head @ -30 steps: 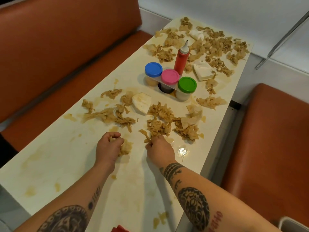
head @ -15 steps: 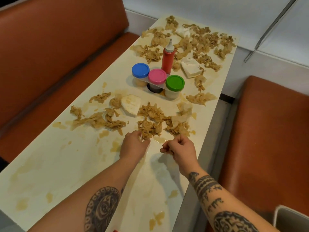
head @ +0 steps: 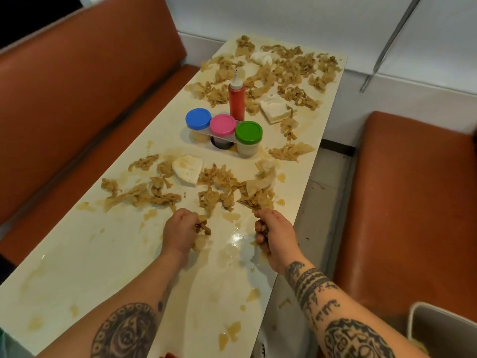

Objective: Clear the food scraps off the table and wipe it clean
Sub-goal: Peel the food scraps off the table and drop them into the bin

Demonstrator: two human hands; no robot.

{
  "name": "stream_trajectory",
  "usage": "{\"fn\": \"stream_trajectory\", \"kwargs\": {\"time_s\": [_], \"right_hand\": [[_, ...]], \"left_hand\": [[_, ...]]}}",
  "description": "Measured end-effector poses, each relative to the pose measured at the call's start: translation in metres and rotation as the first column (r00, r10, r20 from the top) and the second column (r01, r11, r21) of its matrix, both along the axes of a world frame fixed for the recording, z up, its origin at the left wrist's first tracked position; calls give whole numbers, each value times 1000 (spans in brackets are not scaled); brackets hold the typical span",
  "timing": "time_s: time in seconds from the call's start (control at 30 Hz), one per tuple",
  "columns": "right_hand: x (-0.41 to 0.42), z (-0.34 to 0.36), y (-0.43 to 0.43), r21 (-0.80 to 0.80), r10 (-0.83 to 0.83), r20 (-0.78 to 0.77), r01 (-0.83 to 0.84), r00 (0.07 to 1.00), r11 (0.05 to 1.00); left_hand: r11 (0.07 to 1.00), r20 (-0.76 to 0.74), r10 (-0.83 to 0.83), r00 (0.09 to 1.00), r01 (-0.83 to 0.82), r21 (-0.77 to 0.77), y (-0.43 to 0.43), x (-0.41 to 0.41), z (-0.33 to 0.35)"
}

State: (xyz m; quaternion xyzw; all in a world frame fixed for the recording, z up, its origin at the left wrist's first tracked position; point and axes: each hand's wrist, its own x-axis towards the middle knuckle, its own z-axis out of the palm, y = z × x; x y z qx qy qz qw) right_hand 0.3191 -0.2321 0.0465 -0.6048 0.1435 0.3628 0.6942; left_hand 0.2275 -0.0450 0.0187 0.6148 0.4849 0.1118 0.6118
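1. Left hand [head: 180,232]: fingers curled round food scraps [head: 203,226].
2. Right hand [head: 273,233]: fingers clenched on more; rest litters counter's [head: 90,254] middle, far end.
3. Risk: wet clumps slip, smear; reaching may topple sauce bottle [head: 236,100].

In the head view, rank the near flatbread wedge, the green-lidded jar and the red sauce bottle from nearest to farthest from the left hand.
1. Flatbread wedge, just beyond the left hand, which grips food scraps.
2. Green-lidded jar, mid-table, right end of the jar row.
3. Red sauce bottle, behind the jars, farthest back.
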Motion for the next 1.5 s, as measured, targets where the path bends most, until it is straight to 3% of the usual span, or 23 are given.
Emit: {"fn": "stream_trajectory", "kwargs": {"time_s": [0.23,0.4,0.6,0.7,0.8,0.93,1.1,1.37,1.5], "right_hand": [[7,18,-28,73,-9,-44,12,999,997],[17,23,-84,109,-147,-44,151,988,983],[30,2,-192,24,-412,45,411,910,911],[26,-13,-255,-84,-549,112,558,828,825],[14,-25,-315,-226,-643,179,667,745,710],[-5,-54,-379,-441,-671,113,642,733,627],[-28,-74,-409,-447,-695,65,644,716,621],[-28,-70,-396,-538,-589,258,621,765,570],[-16,-61,-364,-526,-486,291,562,824,638]], "left_hand": [[959,211,17,977,43,-281,-31,18,33],[900,277,-160,947,255,-355,-97,56,42],[747,161,-544,824,562,-355,-226,100,38],[671,64,-684,726,661,-336,-297,107,30],[590,58,-762,645,728,-349,-360,103,26],[486,15,-855,519,810,-329,-419,92,16],[390,-17,-896,443,772,-502,-452,84,15],[439,-73,-887,457,781,-444,-432,86,7],[494,-89,-861,501,779,-386,-399,90,8]]}}
